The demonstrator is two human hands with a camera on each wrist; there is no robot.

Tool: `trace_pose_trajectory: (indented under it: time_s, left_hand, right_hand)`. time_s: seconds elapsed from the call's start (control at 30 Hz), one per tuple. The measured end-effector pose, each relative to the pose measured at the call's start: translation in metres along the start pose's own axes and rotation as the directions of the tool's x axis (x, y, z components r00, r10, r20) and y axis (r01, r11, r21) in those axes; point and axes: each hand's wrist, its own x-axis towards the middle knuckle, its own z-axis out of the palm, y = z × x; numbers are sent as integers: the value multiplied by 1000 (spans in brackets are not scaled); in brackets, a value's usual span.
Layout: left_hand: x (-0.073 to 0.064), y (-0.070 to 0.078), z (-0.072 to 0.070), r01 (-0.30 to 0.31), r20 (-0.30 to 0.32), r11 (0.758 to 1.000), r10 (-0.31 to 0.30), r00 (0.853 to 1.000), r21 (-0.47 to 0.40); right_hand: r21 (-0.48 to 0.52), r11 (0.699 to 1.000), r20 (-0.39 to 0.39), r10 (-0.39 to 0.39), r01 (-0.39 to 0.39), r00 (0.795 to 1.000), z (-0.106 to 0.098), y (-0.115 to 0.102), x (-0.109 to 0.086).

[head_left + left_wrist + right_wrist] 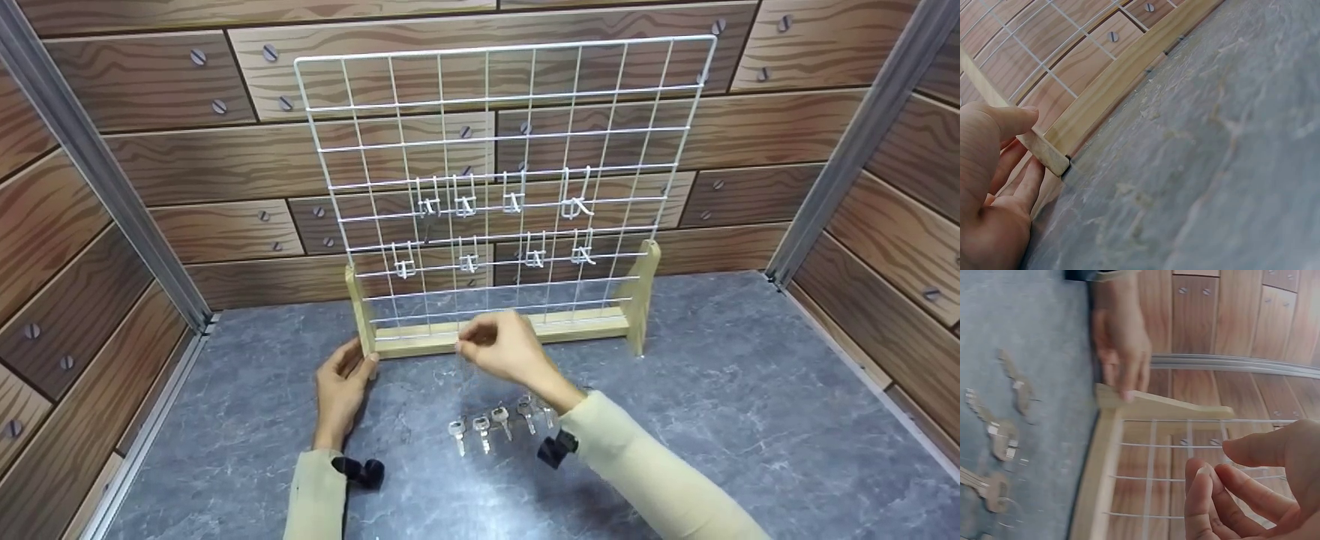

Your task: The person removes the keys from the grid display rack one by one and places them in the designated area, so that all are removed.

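A white wire grid rack [487, 97] stands upright in a pale wooden stand [405, 346]. My left hand [341, 386] grips the stand's left end piece [1047, 152], thumb on one side and fingers on the other. In front of the lower grid, my right hand [506, 349] hovers with bent fingers; the right wrist view shows a gap between thumb and fingers, and nothing visible is held. Several white hooks [466, 204] sit in two rows on the grid. A dark key [428, 229] appears to hang from the upper left hook. Several silver keys [481, 431] lie below my right hand.
Wood-patterned panels [172, 165] wall in the back and sides, with metal corner posts [840, 142] left and right. Grey marbled tabletop [735, 405] spreads around the stand. A small black device [360, 471] is strapped at the left wrist.
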Motion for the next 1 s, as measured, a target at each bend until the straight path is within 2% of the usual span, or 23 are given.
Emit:
trace_pose_trajectory:
  time_s: [0.17, 0.43, 0.73, 1.0]
  left_hand:
    - [0, 1, 0, 0, 3, 1000, 0, 1000, -11]
    - [1, 0, 0, -20, 9, 1000, 20, 1000, -2]
    - [0, -1, 1, -6, -10, 1000, 6, 1000, -5]
    - [1, -1, 2, -9, -7, 1000, 9, 1000, -18]
  right_hand:
    - [6, 999, -47, -34, 35, 998, -14, -16, 7]
    - [12, 990, -95, -138, 140, 986, -27, -37, 14]
    - [38, 987, -166, -149, 157, 975, -29, -54, 25]
    - [53, 979, -260, -176, 196, 950, -26, -56, 40]
